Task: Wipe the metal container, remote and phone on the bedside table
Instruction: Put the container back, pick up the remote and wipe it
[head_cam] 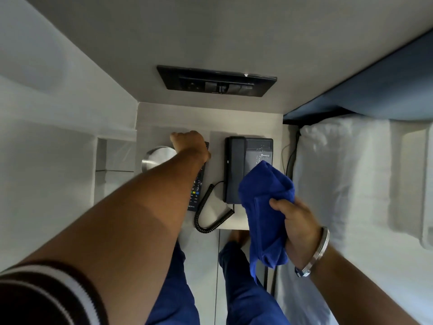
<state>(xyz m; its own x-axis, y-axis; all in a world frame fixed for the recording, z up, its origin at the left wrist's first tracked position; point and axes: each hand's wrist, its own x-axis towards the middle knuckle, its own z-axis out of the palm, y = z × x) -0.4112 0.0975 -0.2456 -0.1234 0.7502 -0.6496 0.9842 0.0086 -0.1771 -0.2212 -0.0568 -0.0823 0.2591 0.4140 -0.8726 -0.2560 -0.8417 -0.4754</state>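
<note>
Left hand down on the remote, right hand hanging onto the cloth.

The left hand (191,143) sits curled over the far end of the black remote (198,184), though I can't tell if its grip actually closes around it. The remote lies on the white worktop (210,116) between the round metal container (157,158) and the dark phone (246,165). The right hand (297,225) has its grip clamped on a bunched blue cloth (264,207), held up over the phone's near corner. White bed (351,174) just to the right.
</note>
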